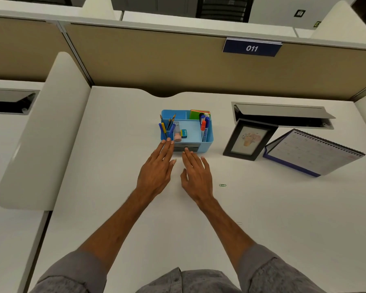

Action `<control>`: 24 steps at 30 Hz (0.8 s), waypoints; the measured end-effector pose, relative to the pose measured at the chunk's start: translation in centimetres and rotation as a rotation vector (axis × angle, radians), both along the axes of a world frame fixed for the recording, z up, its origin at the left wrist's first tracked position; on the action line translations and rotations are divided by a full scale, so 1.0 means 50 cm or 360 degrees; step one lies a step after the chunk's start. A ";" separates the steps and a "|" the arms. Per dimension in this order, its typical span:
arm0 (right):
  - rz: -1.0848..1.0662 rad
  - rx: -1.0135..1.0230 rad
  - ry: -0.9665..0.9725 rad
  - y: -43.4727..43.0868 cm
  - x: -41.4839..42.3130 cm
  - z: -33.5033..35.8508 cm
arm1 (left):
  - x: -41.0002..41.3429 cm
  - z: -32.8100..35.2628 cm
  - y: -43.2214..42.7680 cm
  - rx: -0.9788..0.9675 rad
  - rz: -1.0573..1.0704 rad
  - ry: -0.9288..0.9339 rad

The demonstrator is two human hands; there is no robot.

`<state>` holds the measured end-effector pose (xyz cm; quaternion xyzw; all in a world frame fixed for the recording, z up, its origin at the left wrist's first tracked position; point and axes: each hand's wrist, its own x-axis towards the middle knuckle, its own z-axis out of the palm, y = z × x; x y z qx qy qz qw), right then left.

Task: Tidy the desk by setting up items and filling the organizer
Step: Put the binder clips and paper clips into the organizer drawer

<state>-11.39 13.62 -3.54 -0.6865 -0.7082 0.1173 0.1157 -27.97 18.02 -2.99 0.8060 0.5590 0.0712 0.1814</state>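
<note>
Grey sleeves (273,271) cover my upper arms. My left hand (156,168) and right hand (195,172) lie flat, fingers straight, holding nothing, tips at the blue organizer's (208,138) front. It sits mid-desk (114,144), long side running left to right, drawer facing me. Pencils (171,121) stand tips up. A sign (251,48) reads 011.

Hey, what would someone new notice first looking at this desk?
The blue organizer at mid-desk, full of pens and markers, draws the eye first, with the left hand and right hand stretched flat-fingered to its front. Right of it stand a black frame and a spiral calendar; a green paper clip lies alone nearer the person.
</note>
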 end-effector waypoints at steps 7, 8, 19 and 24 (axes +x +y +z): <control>-0.0171 -0.0299 -0.0096 0.014 0.004 -0.009 | 0.000 -0.004 0.004 0.0076 -0.0017 0.0023; -0.0180 -0.0288 -0.0115 0.019 0.005 -0.008 | -0.001 -0.004 0.003 0.0085 -0.0019 0.0022; -0.0205 -0.0424 -0.0208 0.051 0.002 -0.008 | -0.003 -0.012 0.000 0.0104 -0.0035 -0.0022; -0.0210 -0.0406 -0.0194 0.049 0.004 -0.009 | -0.005 -0.014 0.000 0.0144 -0.0062 -0.0027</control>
